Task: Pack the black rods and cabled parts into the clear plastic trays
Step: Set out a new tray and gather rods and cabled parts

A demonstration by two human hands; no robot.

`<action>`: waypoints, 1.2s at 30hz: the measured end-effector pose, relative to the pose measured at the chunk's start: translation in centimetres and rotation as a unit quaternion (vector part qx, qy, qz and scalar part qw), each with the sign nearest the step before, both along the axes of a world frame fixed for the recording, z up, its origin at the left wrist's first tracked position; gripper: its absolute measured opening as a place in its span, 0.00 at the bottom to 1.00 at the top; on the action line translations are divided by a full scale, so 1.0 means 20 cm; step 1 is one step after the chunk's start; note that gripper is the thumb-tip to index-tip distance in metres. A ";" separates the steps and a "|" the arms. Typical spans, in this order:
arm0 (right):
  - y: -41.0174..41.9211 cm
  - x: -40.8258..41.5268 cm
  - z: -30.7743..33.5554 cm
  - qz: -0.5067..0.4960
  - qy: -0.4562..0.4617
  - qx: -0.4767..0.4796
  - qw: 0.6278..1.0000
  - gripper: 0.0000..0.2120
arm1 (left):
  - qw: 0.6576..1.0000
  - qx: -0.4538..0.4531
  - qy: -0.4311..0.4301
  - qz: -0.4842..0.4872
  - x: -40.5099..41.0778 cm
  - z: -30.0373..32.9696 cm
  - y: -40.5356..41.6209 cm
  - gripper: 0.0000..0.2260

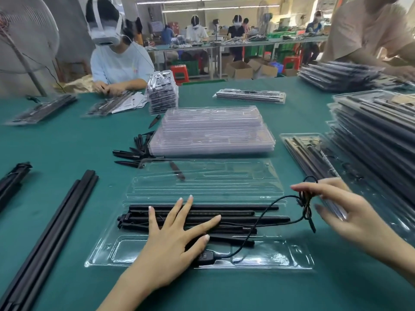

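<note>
An open clear plastic tray [292,254] lies on the green table [67,142] directly in front of the person, its hinged lid folded away from them. Several black rods [235,208] lie side by side along the tray's middle channels. The left hand [170,239] rests flat on these rods with fingers straight and spread, the thumb reaching toward a small black controller [207,257] that sits in the tray's near compartment. A thin black cable [265,209] runs from the controller up over the rods to a tied bundle of cable [305,198] at the tray's right end, where the right hand [343,212] holds it (the exact grip is blurred, though the thumb and fingers appear to pinch the loops, the forefinger extended).

Beyond the tray stands a stack of empty clear trays [213,133], with loose black spikes [134,151] scattered just beside its left edge. More long black rods [56,221] lie on the table to the left. On the right are tall stacks of filled trays [377,135], one filled tray [310,153] lying just beside them.

No brand, label or writing can be read anywhere; the controller's buttons are too small to make out
</note>
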State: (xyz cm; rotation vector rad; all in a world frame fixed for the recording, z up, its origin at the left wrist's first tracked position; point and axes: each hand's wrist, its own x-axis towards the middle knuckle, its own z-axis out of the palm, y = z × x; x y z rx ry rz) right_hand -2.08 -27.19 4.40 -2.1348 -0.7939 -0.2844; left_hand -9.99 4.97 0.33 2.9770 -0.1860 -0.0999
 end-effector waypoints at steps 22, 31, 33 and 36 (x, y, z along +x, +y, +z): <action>0.18 0.00 -0.09 0.171 0.346 0.374 0.843 0.11 | 1.000 -0.015 -0.006 0.008 0.00 -0.02 0.01 0.21; 0.25 0.06 -0.06 0.245 0.311 0.296 0.869 0.19 | 1.000 -0.006 -0.005 0.011 0.00 -0.01 0.00 0.21; 0.26 0.06 -0.06 0.259 0.310 0.296 0.865 0.17 | 1.000 -0.006 -0.005 0.013 0.00 -0.01 0.00 0.21; 0.29 0.04 -0.04 0.248 0.263 0.228 0.904 0.15 | 1.000 -0.004 -0.005 0.014 -0.01 0.00 0.00 0.21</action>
